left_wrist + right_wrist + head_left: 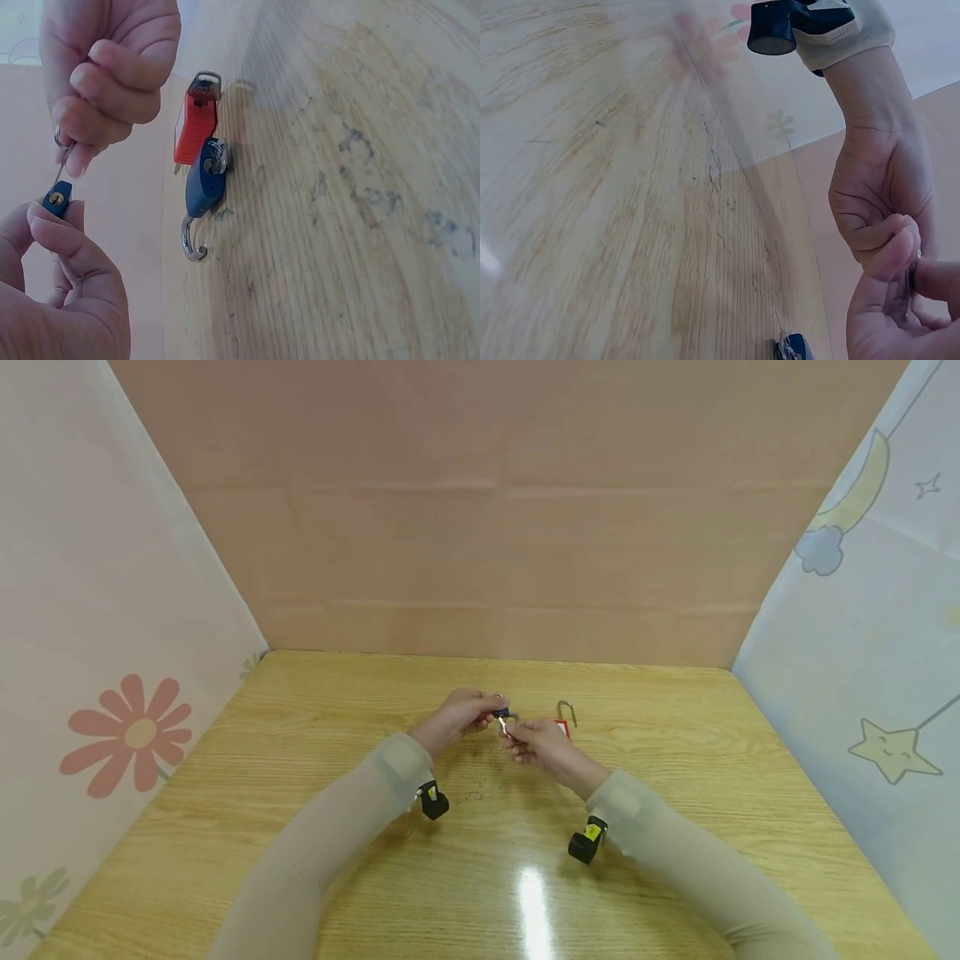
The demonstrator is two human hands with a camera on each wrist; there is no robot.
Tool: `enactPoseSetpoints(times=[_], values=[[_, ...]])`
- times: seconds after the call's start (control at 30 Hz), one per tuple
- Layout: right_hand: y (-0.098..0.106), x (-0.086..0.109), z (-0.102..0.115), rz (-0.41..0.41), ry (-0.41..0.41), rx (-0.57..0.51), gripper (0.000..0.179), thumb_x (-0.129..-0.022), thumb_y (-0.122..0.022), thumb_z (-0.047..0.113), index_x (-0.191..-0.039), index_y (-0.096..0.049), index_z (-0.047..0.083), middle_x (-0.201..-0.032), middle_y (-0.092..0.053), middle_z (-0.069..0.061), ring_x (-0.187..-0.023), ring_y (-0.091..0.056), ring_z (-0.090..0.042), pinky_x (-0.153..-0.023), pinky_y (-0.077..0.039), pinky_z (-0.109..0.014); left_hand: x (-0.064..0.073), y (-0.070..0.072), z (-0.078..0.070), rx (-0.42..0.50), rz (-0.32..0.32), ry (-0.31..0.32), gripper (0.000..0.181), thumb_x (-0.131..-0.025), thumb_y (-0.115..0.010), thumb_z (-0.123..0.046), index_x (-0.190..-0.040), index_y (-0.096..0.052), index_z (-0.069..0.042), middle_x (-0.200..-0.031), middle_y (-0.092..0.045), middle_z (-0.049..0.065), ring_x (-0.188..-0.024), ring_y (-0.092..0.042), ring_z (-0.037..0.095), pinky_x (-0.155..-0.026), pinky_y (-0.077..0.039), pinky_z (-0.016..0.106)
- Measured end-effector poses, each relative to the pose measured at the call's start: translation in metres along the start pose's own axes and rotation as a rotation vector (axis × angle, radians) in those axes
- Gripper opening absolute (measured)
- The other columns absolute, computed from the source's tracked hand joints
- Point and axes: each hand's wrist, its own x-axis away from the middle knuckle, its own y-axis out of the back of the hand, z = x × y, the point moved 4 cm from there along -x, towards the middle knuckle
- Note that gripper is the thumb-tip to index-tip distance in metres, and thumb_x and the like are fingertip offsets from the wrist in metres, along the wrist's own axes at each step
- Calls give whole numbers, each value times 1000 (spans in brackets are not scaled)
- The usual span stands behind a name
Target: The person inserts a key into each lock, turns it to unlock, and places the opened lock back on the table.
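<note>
Between thumb and fingers my left hand point(463, 710) pinches a small blue padlock point(57, 199), its keyhole face showing in the left wrist view. My right hand point(546, 747) pinches a thin metal key point(66, 160) with a ring by its fingertips. The key's end points at the held padlock; whether they touch I cannot tell. Below the hands, a second blue padlock point(204, 184) lies on the table, a bunch of keys at its keyhole end and its shackle sticking out. Beside it is a red padlock point(196, 129), partly behind my right hand in the head view.
The wooden table point(360, 710) carries dark scuff marks and a bright glare patch near its front. A tan backdrop point(480, 527) stands along the back edge. Patterned white panels point(862, 635) flank both sides.
</note>
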Motion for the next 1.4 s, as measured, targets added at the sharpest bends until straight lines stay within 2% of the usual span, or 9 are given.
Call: enactPoseSetpoints(times=[0.17, 0.3, 0.5, 0.63, 0.73, 0.87, 1.1, 1.4], values=[[-1, -2, 1, -27, 13, 5, 38, -106, -40, 16, -123, -48, -17, -78, -64, 4, -65, -56, -3, -61, -48, -16, 0, -1, -1, 15, -2, 0, 21, -89, -72, -20, -95, -68, 0, -68, -59, -3, -51, -49, -1, -49, -43, 11], [-4, -4, 2, -49, 3, -10, 35, -105, -41, 18, -119, -51, -12, -80, -67, 4, -70, -60, -4, -64, -48, -17, -1, 0, 0, 24, -4, -1, 22, -89, -72, -21, -97, -67, 0, -68, -60, -2, -51, -50, -1, -49, -43, 11], [-12, -4, 3, -54, -31, -166, 26, -105, -41, 18, -113, -53, -4, -76, -67, 4, -69, -61, -3, -61, -46, -15, -2, 1, 1, 24, -3, -2, 24, -89, -71, -21, -100, -68, 0, -62, -59, -5, -50, -50, 0, -49, -44, 12], [-16, -3, 3, -40, -48, -303, 24, -106, -36, 14, -116, -49, -4, -77, -65, 3, -67, -59, -2, -60, -45, -12, -2, 2, 2, 22, -3, 5, 25, -89, -72, -22, -100, -69, 1, -60, -59, -5, -50, -50, 0, -49, -44, 12], [-18, -3, 4, -38, -55, -373, 26, -107, -33, 14, -121, -46, -4, -80, -64, 2, -68, -57, -2, -62, -46, -12, -1, 2, 2, 28, -4, 5, 22, -89, -72, -21, -96, -70, -1, -60, -59, -5, -49, -50, 0, -49, -44, 12], [-20, -3, 3, -83, -67, -420, 28, -107, -34, 15, -123, -46, -3, -84, -63, 1, -71, -56, -3, -64, -46, -12, -1, 2, 0, 35, -6, -2, 17, -89, -72, -21, -88, -69, -4, -60, -58, -6, -49, -49, 1, -48, -43, 12], [-27, -5, 1, -178, -55, -397, 24, -107, -34, 17, -117, -50, 1, -85, -62, 3, -73, -55, -4, -66, -47, -13, 0, 2, -2, 41, -25, -11, 16, -88, -73, -21, -82, -66, -8, -62, -58, -5, -50, -48, 1, -48, -43, 13], [-31, -5, 2, -208, -46, -327, 30, -107, -32, 17, -124, -47, -3, -89, -62, 2, -75, -56, -4, -74, -50, -17, -1, 3, 0, 21, -17, -14, 18, -89, -72, -22, -91, -69, -4, -62, -59, -6, -50, -50, 1, -49, -44, 12]])
